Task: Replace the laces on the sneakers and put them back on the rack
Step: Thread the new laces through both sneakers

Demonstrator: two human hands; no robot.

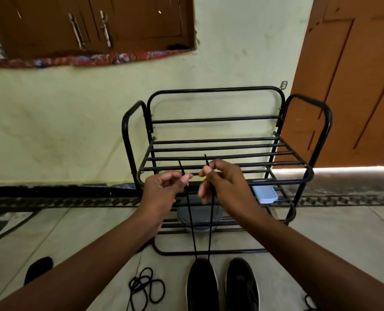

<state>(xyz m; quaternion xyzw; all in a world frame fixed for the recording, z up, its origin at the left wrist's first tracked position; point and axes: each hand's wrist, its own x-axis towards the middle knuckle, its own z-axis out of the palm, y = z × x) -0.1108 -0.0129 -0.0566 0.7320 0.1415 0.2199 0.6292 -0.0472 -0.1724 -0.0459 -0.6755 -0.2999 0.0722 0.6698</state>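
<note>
— Grip?
— Left hand (164, 187) pinches one end of the black lace (192, 230), right hand (227, 182) pinches the other, both raised before the rack (227, 151)
— Sneakers (242, 286)?
— Side by side on the floor (74, 232) at the rack's front edge; the lace runs up from the sneaker (202, 286) nearer the coiled loose lace (146, 288)
</note>
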